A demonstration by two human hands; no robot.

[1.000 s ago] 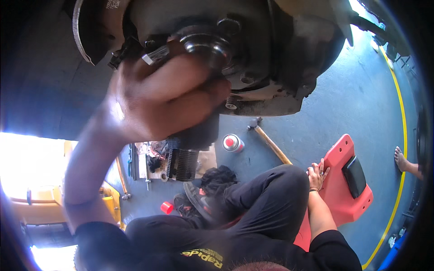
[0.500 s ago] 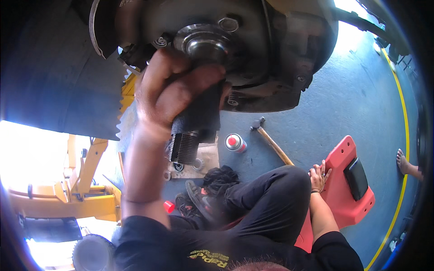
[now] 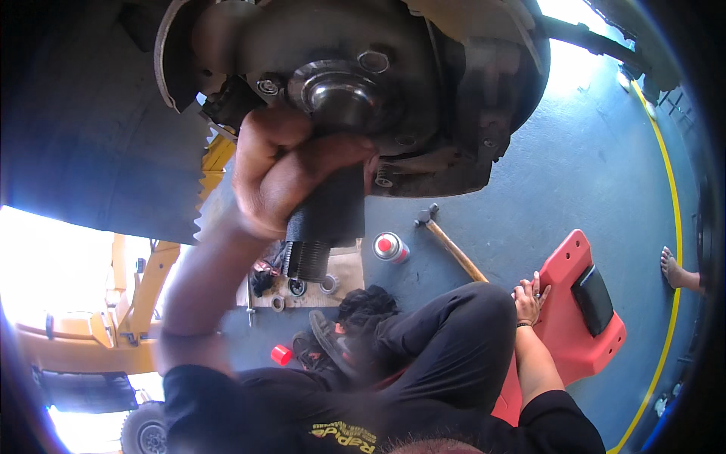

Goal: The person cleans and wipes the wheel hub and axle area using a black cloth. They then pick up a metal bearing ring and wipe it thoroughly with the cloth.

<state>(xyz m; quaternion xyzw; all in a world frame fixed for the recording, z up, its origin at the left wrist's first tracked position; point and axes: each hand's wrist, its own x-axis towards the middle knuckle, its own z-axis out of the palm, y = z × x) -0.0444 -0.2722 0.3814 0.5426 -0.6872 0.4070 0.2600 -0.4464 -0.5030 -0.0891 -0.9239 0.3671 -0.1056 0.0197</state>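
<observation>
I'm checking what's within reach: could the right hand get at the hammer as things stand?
Probably yes: the right hand rests on the red board, apparently empty, and most of the hammer lies uncovered, though the bent knee partly blocks the way.

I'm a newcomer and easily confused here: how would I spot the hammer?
Find the big red board under the person's right hand. Left of it on the floor, between board and spray can in the picture, lies the hammer. Its long wooden handle with a dark metal head sets it apart from the round, red-topped can.
</observation>
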